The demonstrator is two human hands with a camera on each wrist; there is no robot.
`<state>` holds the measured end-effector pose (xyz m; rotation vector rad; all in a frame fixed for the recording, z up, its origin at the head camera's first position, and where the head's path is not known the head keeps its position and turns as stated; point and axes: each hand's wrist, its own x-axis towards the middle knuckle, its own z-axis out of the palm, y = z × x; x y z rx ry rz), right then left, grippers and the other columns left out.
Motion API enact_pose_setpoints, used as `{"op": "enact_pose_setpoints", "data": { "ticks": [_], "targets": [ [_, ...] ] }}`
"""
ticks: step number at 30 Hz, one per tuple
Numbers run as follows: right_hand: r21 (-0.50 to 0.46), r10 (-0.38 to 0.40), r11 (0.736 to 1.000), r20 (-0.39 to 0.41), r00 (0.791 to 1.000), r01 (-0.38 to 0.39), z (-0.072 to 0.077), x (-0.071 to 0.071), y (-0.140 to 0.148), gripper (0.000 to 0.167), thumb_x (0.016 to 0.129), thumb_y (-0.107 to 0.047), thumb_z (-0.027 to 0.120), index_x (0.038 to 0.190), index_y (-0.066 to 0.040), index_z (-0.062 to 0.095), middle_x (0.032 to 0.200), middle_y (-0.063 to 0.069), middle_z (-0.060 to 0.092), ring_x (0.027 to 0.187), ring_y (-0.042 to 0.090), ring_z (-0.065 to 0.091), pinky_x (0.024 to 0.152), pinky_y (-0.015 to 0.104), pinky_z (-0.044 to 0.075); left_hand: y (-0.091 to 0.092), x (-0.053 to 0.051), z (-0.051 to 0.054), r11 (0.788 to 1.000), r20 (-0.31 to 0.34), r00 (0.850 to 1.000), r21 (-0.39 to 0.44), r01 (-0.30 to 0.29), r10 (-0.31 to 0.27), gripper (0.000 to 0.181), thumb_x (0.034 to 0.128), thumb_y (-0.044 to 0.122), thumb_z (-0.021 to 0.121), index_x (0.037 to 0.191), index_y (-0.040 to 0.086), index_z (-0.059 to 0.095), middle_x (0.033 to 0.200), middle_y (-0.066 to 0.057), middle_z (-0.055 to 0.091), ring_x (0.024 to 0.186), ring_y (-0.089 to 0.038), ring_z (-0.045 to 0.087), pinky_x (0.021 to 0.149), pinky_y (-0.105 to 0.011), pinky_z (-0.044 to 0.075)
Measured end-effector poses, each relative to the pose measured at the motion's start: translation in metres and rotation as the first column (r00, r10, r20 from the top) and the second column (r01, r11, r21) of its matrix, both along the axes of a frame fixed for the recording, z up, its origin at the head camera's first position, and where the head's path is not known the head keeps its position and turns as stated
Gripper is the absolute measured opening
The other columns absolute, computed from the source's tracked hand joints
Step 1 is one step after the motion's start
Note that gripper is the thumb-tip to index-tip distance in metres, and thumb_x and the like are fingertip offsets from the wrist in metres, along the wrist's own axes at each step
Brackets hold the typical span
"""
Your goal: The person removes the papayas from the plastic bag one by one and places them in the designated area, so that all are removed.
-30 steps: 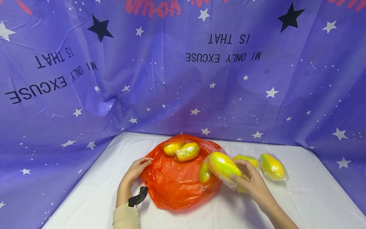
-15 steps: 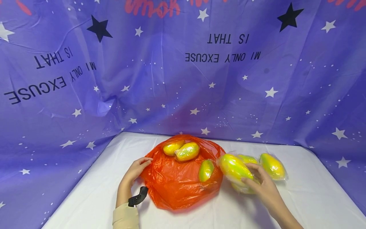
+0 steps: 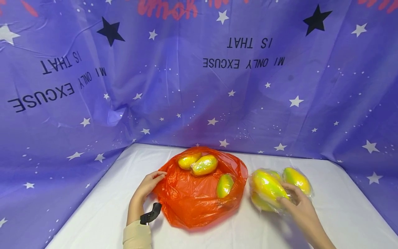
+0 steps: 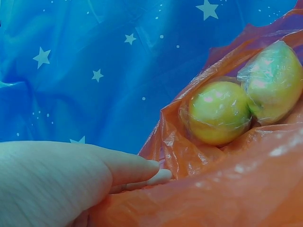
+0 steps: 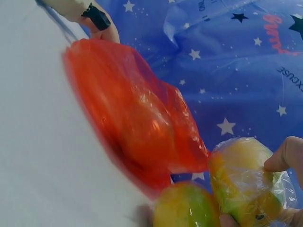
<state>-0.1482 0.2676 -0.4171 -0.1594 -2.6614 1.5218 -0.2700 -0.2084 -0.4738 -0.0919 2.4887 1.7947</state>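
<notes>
A red plastic bag lies spread with its mouth wide. My left hand pinches its left rim between thumb and fingers; the left wrist view shows the thumb against the film. Inside the bag are two mangoes, one in front and one behind, plus a third mango near the right rim. Right of the bag, my right hand holds a yellow-green mango in clear wrap. Directly under it is another wrapped mango, partly covered.
A further mango shows behind the held one, mostly hidden. Another wrapped mango lies to the right, beyond my right fingers. White cloth covers the table, and a purple star-printed curtain stands along its back and sides.
My right hand has carried the held mango rightward, away from the bag's right rim, over the mangoes beside it. The left hand and the mangoes in the bag stay put.
</notes>
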Motion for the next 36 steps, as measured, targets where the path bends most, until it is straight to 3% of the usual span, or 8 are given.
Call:
{"op": "enact_pose_setpoints", "data": {
  "ticks": [5,9,12,16,19,29,32,36],
  "targets": [
    [0.012,-0.016,1.0,0.029,0.999,0.015,0.0,0.003,0.012,0.062,0.097,-0.033,0.058,0.145,-0.004,0.032,0.146,0.031,0.032,0.13,0.048,0.034,0.095,0.058,0.038,0.0,-0.002,-0.001,1.0,0.005,1.0,0.004,-0.006,0.005,0.03,0.0973,0.018,0.055,0.118,-0.001,0.064,0.126,-0.017,0.058,0.112,-0.028,0.052,0.092,-0.037,0.041],
    [0.029,-0.009,1.0,0.023,1.0,0.009,0.002,0.002,0.024,0.062,0.098,-0.031,0.057,0.145,-0.002,0.03,0.144,0.031,0.033,0.125,0.044,0.039,0.084,0.033,0.047,0.0,-0.001,-0.001,1.0,0.003,1.0,0.003,-0.006,0.006,0.03,0.0973,0.018,0.055,0.118,-0.001,0.064,0.125,-0.017,0.058,0.111,-0.027,0.053,0.09,-0.035,0.042],
    [0.039,0.013,0.999,-0.019,1.0,-0.012,0.002,0.001,0.034,0.059,0.098,-0.025,0.057,0.144,0.001,0.03,0.139,0.031,0.038,0.113,0.027,0.052,0.073,0.021,0.049,0.001,0.0,0.0,1.0,0.002,1.0,0.001,-0.009,0.009,0.03,0.0972,0.018,0.055,0.118,-0.001,0.064,0.125,-0.017,0.058,0.111,-0.027,0.053,0.089,-0.035,0.042],
    [0.034,0.032,0.999,-0.084,0.996,-0.029,0.0,0.0,0.049,0.054,0.099,-0.018,0.055,0.14,0.005,0.03,0.131,0.031,0.042,0.092,-0.004,0.052,0.07,0.025,0.053,0.001,0.0,-0.001,1.0,0.001,1.0,0.005,-0.009,0.009,0.029,0.0973,0.017,0.055,0.118,-0.001,0.064,0.126,-0.017,0.058,0.113,-0.028,0.052,0.093,-0.039,0.041],
    [0.023,0.048,0.999,-0.094,0.994,-0.046,-0.002,0.0,0.06,0.053,0.101,-0.018,0.053,0.139,0.008,0.028,0.13,0.032,0.041,0.088,-0.012,0.049,0.069,0.026,0.054,0.001,0.0,-0.001,1.0,-0.003,1.0,0.004,0.0,0.0,0.029,0.0976,0.016,0.055,0.119,-0.002,0.063,0.127,-0.019,0.057,0.116,-0.031,0.05,0.097,-0.042,0.039],
    [0.045,0.133,0.99,0.042,0.99,-0.135,-0.006,-0.003,0.103,0.053,0.101,-0.019,0.051,0.138,0.008,0.025,0.128,0.034,0.042,0.088,-0.003,0.054,0.07,0.031,0.053,0.002,0.0,-0.002,1.0,-0.015,1.0,-0.008,0.013,-0.013,0.032,0.0981,0.017,0.054,0.12,-0.005,0.061,0.127,-0.023,0.055,0.118,-0.035,0.048,0.098,-0.048,0.037],
    [0.039,0.173,0.983,0.15,0.973,-0.181,-0.004,-0.004,0.114,0.059,0.101,-0.021,0.05,0.141,0.01,0.019,0.129,0.035,0.04,0.09,0.005,0.056,0.072,0.033,0.052,0.002,0.0,-0.001,1.0,-0.015,1.0,-0.015,0.012,-0.012,0.031,0.098,0.016,0.054,0.119,-0.004,0.062,0.127,-0.022,0.056,0.119,-0.035,0.048,0.1,-0.048,0.037],
    [0.003,0.234,0.97,0.271,0.934,-0.244,-0.001,-0.009,0.125,0.067,0.101,-0.023,0.047,0.144,0.014,0.012,0.132,0.037,0.037,0.094,0.014,0.057,0.076,0.035,0.051,0.001,-0.001,-0.001,1.0,-0.016,1.0,-0.009,0.003,-0.003,0.029,0.0976,0.015,0.055,0.118,-0.002,0.063,0.125,-0.02,0.058,0.118,-0.033,0.049,0.1,-0.046,0.037]
  ]
}}
